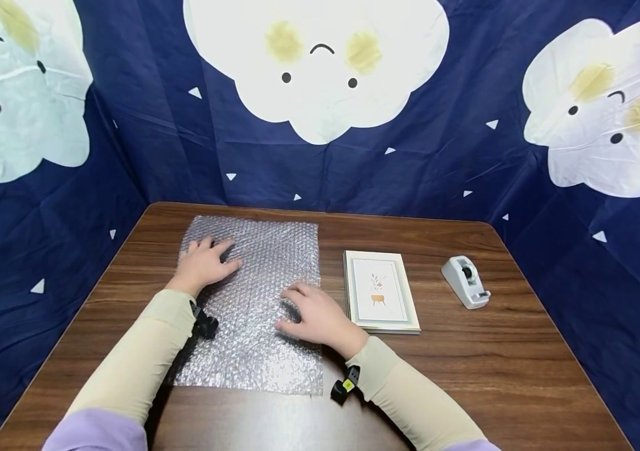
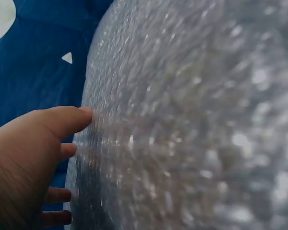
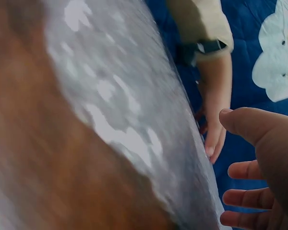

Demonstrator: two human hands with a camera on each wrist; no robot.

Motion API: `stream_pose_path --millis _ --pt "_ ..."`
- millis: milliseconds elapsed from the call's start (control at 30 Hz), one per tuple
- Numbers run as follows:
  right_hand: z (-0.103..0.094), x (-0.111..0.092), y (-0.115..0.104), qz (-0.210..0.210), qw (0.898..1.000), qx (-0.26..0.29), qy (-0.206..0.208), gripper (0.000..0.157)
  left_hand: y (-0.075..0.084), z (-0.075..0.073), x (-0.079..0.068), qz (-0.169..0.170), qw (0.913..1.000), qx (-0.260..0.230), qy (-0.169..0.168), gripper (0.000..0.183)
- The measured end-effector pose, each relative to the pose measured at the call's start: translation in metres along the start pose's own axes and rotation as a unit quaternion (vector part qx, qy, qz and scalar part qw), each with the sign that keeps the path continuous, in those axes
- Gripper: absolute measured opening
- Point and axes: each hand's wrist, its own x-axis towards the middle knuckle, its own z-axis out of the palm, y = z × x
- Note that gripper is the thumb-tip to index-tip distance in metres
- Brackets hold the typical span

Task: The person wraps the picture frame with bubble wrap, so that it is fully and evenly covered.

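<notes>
A clear sheet of bubble wrap [image 1: 263, 250] lies flat on the left half of the wooden table. My left hand [image 1: 203, 266] rests on its upper left part, fingers spread. Over the sheet's right edge is my right hand [image 1: 315, 315], its fingers apart and loosely bent, with nothing in its grasp. The left wrist view shows the left thumb [image 2: 69, 120] against the bubbled surface. In the right wrist view the right fingers [image 3: 249, 196] are spread beside the sheet; whether they touch it I cannot tell.
Right of the wrap lies a stack of framed pictures or books [image 1: 379, 291], the top one showing a potted plant. Farther right stands a white tape dispenser [image 1: 465, 282]. A dark blue curtain [image 1: 320, 169] with clouds encloses the wooden table [image 1: 500, 376].
</notes>
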Motion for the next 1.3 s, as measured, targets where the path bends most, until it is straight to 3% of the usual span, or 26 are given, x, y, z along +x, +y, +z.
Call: stream_pose_path --millis 300,733,900,1300 --pt "0.012 -0.003 -0.008 -0.042 0.999 -0.034 0.005 0.071 -0.001 -0.009 0.007 0.013 0.9998 0.009 -0.014 0.082" --pt "0.036 -0.021 -0.006 -0.053 0.996 -0.054 -0.041 0.094 0.007 -0.022 0.013 -0.008 0.9950 -0.042 -0.090 0.090" --pt "0.035 -0.022 -0.008 -0.044 0.996 -0.051 -0.050 0.098 0.010 -0.023 0.013 -0.012 0.9928 -0.073 -0.094 0.088" --pt "0.036 -0.022 -0.010 -0.047 0.996 -0.054 -0.052 0.098 0.006 -0.020 0.011 -0.009 0.9937 -0.056 -0.096 0.089"
